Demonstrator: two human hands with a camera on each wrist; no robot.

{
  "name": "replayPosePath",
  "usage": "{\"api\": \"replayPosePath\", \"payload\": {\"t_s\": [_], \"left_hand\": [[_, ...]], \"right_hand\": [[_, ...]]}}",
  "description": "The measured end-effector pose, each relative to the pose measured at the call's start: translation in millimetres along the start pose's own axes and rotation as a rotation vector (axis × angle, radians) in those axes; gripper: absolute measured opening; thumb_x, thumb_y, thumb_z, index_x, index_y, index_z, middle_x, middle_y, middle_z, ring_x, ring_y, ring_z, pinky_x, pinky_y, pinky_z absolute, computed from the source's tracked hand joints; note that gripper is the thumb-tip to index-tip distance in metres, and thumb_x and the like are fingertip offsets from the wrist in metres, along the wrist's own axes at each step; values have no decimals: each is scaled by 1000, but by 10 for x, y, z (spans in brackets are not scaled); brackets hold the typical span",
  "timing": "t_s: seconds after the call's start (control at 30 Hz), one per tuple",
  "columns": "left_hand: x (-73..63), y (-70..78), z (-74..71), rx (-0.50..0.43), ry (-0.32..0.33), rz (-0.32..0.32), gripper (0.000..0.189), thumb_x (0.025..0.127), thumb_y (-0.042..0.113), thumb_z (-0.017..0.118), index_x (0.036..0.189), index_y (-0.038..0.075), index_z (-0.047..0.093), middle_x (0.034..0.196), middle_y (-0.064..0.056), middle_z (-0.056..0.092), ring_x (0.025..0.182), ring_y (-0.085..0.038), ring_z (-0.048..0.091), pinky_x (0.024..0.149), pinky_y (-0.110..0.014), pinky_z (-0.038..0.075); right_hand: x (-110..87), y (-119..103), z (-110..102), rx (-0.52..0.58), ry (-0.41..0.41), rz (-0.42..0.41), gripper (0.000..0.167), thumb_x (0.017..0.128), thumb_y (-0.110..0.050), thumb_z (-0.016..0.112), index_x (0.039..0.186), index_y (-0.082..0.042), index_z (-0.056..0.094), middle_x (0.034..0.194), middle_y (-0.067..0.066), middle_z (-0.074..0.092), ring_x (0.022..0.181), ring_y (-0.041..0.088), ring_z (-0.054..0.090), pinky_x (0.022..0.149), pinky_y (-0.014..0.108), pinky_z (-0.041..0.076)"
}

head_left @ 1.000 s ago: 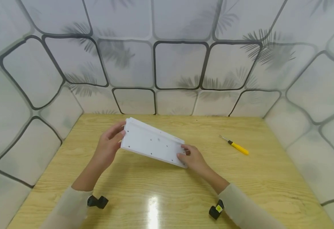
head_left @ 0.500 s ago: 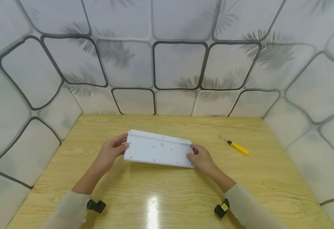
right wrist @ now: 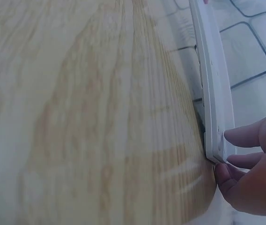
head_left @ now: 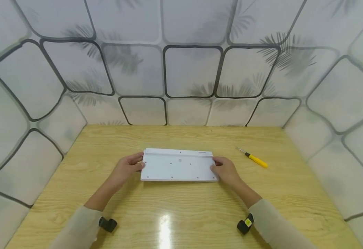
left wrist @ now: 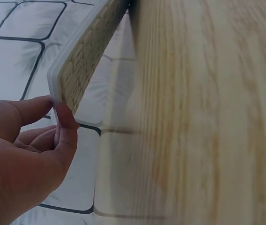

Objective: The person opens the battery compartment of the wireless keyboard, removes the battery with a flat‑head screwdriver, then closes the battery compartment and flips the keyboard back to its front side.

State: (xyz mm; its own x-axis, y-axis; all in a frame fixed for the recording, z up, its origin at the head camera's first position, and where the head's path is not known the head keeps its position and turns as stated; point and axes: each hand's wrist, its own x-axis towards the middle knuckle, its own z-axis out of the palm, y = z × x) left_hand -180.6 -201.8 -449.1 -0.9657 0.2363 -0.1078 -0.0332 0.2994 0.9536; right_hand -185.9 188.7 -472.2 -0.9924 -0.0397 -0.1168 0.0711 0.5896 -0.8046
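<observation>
A white keyboard (head_left: 178, 166) is held over the table with its underside up, showing several small screw holes and a raised ridge along the far edge. Its keys (left wrist: 84, 61) face down toward the wood in the left wrist view. My left hand (head_left: 127, 170) pinches the left end between thumb and fingers. At the opposite end, my right hand (head_left: 228, 172) grips the right edge, thumb on the underside. The right wrist view has the keyboard's near corner (right wrist: 212, 145) close to the tabletop; whether it touches, I cannot tell.
A screwdriver with a yellow handle (head_left: 258, 161) lies on the wooden table (head_left: 131, 214) to the right of the keyboard, its tip pointing back and left. Patterned walls (head_left: 193, 72) stand behind the table and on both sides.
The keyboard has come down toward the table and shifted slightly right, turning from a slant to nearly level across. Both hands have kept hold of its ends. The screwdriver lies unmoved.
</observation>
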Motion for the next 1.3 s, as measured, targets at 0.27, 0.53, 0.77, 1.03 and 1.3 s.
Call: {"api": "replayPosePath", "payload": {"t_s": [0.27, 0.53, 0.77, 1.03, 1.3], "left_hand": [[116, -76, 123, 42, -17, -5, 59, 100, 14, 63, 151, -4, 40, 150, -24, 48, 139, -35, 48, 102, -35, 51], [268, -121, 221, 79, -65, 4, 60, 100, 14, 63, 152, -4, 39, 152, -22, 46, 143, -34, 43, 114, -49, 37], [360, -148, 288, 124, -68, 1, 59, 98, 11, 65, 149, -6, 41, 149, -22, 49, 140, -35, 46, 114, -48, 38], [399, -149, 329, 147, -40, -47, 59, 97, 12, 68, 150, -1, 44, 151, -18, 48, 141, -30, 45, 113, -44, 39], [407, -122, 339, 201, -35, -51, 57, 96, 11, 68, 148, 0, 47, 152, -15, 48, 144, -30, 41, 116, -47, 36]], "right_hand": [[8, 59, -92, -12, 17, 9, 46, 97, -8, 63, 140, 6, 54, 138, 25, 56, 128, 38, 53, 108, 53, 44], [47, 143, -170, -34, 34, 46, 46, 98, -8, 62, 142, 5, 52, 142, 25, 53, 130, 38, 51, 111, 53, 41], [34, 155, -215, -50, 39, 57, 47, 98, -8, 62, 142, 5, 52, 142, 26, 52, 130, 40, 50, 111, 55, 40], [49, 217, -241, -55, 43, 36, 46, 98, -8, 62, 142, 5, 52, 140, 24, 53, 127, 37, 53, 108, 53, 43], [59, 260, -238, -77, 51, 13, 46, 98, -8, 62, 141, 5, 52, 140, 25, 53, 126, 37, 53, 108, 54, 43]]}}
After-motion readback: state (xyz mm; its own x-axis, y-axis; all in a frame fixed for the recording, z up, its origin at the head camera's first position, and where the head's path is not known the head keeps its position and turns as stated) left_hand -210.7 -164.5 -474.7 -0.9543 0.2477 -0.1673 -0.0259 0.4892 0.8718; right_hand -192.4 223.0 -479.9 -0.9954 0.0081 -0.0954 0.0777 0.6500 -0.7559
